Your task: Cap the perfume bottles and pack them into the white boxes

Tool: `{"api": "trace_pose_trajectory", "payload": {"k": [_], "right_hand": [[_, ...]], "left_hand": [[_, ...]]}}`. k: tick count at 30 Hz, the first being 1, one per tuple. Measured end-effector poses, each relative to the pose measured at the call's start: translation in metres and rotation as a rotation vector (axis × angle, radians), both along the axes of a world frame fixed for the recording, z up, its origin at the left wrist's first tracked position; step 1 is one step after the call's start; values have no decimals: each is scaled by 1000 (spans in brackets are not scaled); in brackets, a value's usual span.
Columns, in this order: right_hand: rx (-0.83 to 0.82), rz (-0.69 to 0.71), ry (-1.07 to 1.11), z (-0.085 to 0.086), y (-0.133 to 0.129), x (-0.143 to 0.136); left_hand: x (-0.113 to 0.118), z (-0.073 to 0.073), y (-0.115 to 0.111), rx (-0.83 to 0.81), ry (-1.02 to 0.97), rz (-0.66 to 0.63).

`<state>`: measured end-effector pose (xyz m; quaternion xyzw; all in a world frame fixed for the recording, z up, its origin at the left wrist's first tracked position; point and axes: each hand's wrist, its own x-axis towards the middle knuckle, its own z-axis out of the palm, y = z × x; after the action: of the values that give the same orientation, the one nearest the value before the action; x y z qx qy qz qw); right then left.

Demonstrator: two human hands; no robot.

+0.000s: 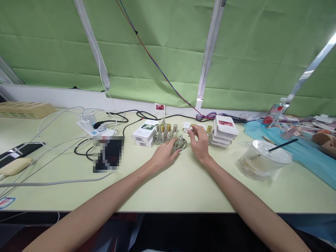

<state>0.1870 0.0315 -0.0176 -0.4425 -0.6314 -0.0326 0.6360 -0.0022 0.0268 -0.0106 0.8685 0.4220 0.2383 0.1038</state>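
glass bottle, in hand: stood near the middle of the bench (173, 189), just beside the bottle cluster; the glass bottle (181, 143) is topped by a silver neck; whether its base is borne by the bench cannot be told.
left hand: the left hand (164, 154) is curled about the bottle, fingers set against its side.
right hand: by the right hand (201, 143) a small silver cap (190, 129) is pinched between thumb and fingers, apart from the bottle.
bottle cluster (163, 132): gold and silver tops, closely grouped beside the left hand.
gold-topped bottle (209, 130): partly hidden, placed between right hand and box stack.
hazards, as judged: neighbouring bottles could be toppled by a sideways knock of the left hand; the cap could be dropped if the pinch were loosened; the box stack (225, 126), unevenly piled, could be upset by the right forearm.
labels: white flowers on green are printed on the left-hand boxes (144, 129), barcodes on their ends; pink blooms are shown on the stack and the small upright box (160, 109).
writing: print too small to be read; no brand identified.
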Motion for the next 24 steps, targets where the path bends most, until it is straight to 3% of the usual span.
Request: {"api": "trace_pose_trajectory", "payload": {"k": [12,24], "right_hand": [[212,19,-177,3,-2,-12],[190,88,-242,2,-3,-13]], "left_hand": [[1,0,1,3,9,3],[2,4,-3,-8,15,0]]}}
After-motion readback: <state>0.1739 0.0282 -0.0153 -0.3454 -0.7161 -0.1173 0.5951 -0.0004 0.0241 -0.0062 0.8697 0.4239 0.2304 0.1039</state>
